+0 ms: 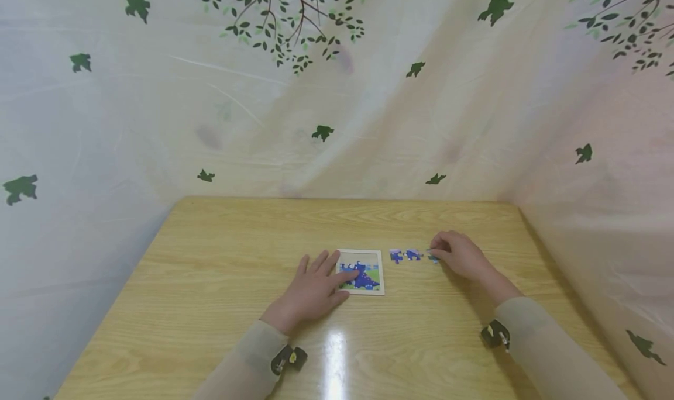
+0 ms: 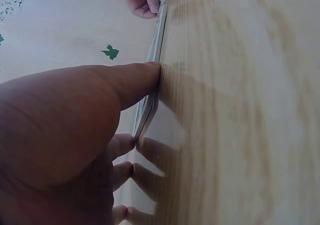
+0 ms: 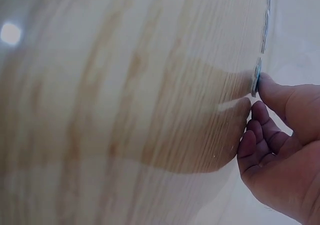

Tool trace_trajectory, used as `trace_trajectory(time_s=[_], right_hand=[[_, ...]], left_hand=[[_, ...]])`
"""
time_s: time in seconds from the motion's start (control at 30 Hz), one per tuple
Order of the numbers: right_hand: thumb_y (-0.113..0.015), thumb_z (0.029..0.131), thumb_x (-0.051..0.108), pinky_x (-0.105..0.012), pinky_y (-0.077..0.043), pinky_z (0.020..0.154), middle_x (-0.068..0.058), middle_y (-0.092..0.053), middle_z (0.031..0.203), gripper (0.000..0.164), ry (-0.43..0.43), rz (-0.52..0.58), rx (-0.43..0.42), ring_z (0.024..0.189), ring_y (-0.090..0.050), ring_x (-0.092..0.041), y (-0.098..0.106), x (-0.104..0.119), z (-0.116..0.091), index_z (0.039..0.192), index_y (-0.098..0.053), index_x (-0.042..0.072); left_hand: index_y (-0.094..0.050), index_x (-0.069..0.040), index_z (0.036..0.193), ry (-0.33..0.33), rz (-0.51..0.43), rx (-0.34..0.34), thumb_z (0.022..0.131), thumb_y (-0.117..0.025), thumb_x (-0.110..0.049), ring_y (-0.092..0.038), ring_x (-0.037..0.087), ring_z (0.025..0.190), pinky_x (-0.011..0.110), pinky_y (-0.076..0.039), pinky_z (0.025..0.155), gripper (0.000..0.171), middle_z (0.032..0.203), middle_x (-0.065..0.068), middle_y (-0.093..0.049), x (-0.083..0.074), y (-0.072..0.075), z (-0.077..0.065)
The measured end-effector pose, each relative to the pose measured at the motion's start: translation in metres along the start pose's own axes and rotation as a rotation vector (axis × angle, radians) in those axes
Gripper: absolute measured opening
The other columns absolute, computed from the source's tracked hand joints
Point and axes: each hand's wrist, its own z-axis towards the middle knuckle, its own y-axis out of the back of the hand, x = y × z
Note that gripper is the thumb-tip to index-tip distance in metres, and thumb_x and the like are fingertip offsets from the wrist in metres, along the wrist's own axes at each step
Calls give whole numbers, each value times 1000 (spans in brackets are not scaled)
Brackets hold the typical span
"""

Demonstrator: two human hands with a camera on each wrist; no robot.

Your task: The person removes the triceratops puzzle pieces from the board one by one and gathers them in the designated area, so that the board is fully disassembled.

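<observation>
A small square jigsaw puzzle in a white frame [image 1: 382, 274] lies on the table, partly filled with a blue dinosaur picture [image 1: 367, 278]; its upper part shows bare backing. My left hand [image 1: 312, 290] rests at its left side, fingers spread, one finger lying across the picture. In the left wrist view the thumb [image 2: 135, 80] touches the frame's edge. To the right of the frame lie two loose puzzle pieces, one [image 1: 396, 256] beside another [image 1: 413, 254]. My right hand [image 1: 459, 256] pinches a third puzzle piece [image 1: 433, 257] at table level; its fingertips are partly hidden.
The wooden table [image 1: 210, 271] extends around both hands. A pale curtain [image 1: 368, 142] printed with leaves hangs behind the table and along both sides. Each wrist wears a small dark camera, one on the left [image 1: 288, 360] and one on the right [image 1: 495, 334].
</observation>
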Motion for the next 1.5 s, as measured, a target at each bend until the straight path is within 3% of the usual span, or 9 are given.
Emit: trace_trajectory(time_s=[0.2,0.33,0.67,0.97,1.2,1.5], right_hand=[[-71,110,16,-58,-55,100,-11,-72,111,11,-33,30,16,108,-67,-32,1,0,0,114,-74,6],[-70,111,19,-60,-56,102,-13,-74,116,20,-33,39,-21,112,-68,-35,4,7,-3,123,-73,3],[-72,110,17,-42,-54,82,-9,-72,107,19,25,71,-103,100,-64,-28,4,58,-4,123,-75,4],[-75,108,15,-37,-54,77,-7,-71,106,18,96,123,-62,97,-64,-26,-10,94,3,122,-75,4],[-74,108,17,-36,-56,77,-4,-71,105,17,102,161,-25,95,-63,-22,-22,112,8,122,-75,7],[-74,108,15,-40,-59,90,-2,-71,109,19,147,217,36,99,-65,-20,-37,134,11,126,-76,8]], left_hand=[[-49,-43,167,-1,3,-4,116,-51,-54,-13,41,169,73,-5,131,53,183,13,-20,0,-2,0],[-47,-42,168,-3,8,-9,115,-51,-54,-14,42,168,73,-5,131,55,183,13,-21,0,-3,0],[-47,-41,169,-6,16,-14,115,-51,-54,-15,42,168,73,-6,131,56,182,13,-22,0,-3,-1],[-48,-40,168,-14,0,-17,115,-54,-52,-16,44,167,74,-6,130,55,182,16,-23,-1,1,-1],[-50,-43,166,-50,-7,-18,116,-53,-50,-16,46,167,74,-6,130,51,182,19,-18,0,5,-2],[-51,-41,166,-54,-30,-52,116,-51,-52,-15,46,167,72,-4,131,52,182,16,-21,0,4,-21]])
